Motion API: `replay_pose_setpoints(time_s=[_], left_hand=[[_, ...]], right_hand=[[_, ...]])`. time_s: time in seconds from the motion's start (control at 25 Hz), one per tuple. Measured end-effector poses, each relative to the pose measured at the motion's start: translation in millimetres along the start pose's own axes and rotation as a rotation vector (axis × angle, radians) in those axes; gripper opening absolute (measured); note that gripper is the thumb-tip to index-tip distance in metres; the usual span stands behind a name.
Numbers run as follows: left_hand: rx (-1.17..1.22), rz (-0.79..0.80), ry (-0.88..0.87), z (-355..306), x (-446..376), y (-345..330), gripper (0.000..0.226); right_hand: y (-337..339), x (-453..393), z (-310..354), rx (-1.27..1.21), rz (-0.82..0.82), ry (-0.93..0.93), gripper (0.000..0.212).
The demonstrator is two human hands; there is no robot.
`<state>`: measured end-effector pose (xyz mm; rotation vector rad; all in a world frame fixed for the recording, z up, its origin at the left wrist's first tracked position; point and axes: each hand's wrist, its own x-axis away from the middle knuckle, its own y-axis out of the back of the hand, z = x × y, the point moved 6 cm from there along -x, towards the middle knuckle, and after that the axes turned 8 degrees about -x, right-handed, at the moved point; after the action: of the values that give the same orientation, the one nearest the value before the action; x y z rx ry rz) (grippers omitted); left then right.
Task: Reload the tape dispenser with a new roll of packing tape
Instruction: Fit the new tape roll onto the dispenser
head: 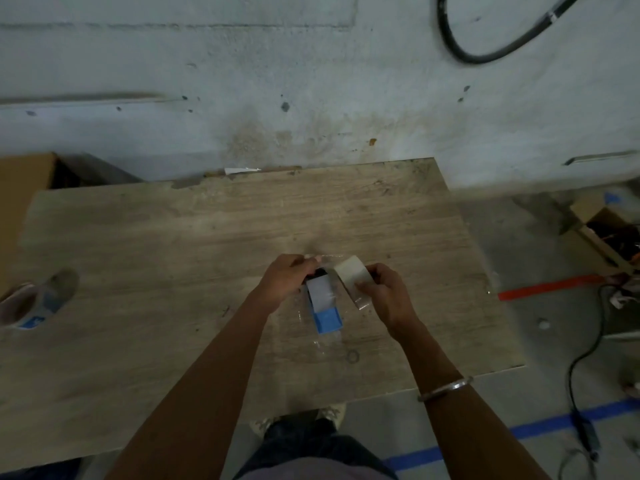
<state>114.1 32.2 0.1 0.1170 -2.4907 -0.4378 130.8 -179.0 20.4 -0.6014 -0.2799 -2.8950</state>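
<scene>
Right hand [382, 292] pinches the tape roll [353, 282]; left hand [284, 280] grips the dispenser [323, 303].

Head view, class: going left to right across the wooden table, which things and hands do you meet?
Tape roll → left hand → tape dispenser → cardboard core → right hand.
</scene>
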Motion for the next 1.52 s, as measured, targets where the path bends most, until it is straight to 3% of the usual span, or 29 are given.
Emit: replay_pose_setpoints(time_s=[0.24,0.48,0.68,0.8,0.92,1.04,1.16,1.32,1.44,1.52], left_hand=[[-0.073,-0.094,0.151,2.6,-4.1,-6.7,0.048],[0.087,-0.224,0.295,18.7,1.7,-11.6,0.051],[0.217,-0.304,0.315,21.7,7.3,-11.8,0.045],[0.409,-0.270,0.364,22.3,12.7,-26.9,0.035],[0.567,-0.188,0.404,16.3,13.9,-44.4,0.031],[0.618,-0.162,0.406,6.3,15.1,-49.9,0.026],[0.558,-0.110,0.396,1.9,12.8,-55.4,0.025],[0.522,-0.110,0.393,-1.2,13.1,-58.4,0.027],[0.523,-0.107,0.403,-3.1,11.4,-59.7,0.026],[0.518,-0.079,0.399,-4.4,8.3,-61.4,0.025]], right_hand=[[-14.7,-4.0,-19.5,-0.146,-0.036,-0.087,0.016],[-42.9,-6.2,-37.8,-0.104,-0.007,-0.110,0.026],[-57.9,3.6,-31.7,-0.066,-0.050,-0.013,0.015],[-55.3,7.4,-25.1,-0.055,-0.064,0.019,0.023],[-48.9,8.1,-20.4,-0.005,-0.047,0.067,0.009],[-47.5,7.5,-17.6,0.111,-0.071,0.114,0.039],[-44.4,1.8,-30.4,0.163,-0.144,0.048,0.074],[-37.8,-1.4,-35.7,0.031,-0.147,-0.016,0.066],[-41.6,0.4,-24.3,0.162,-0.120,0.100,0.051],[-46.8,-3.2,-23.6,0.276,-0.078,0.150,0.054]])
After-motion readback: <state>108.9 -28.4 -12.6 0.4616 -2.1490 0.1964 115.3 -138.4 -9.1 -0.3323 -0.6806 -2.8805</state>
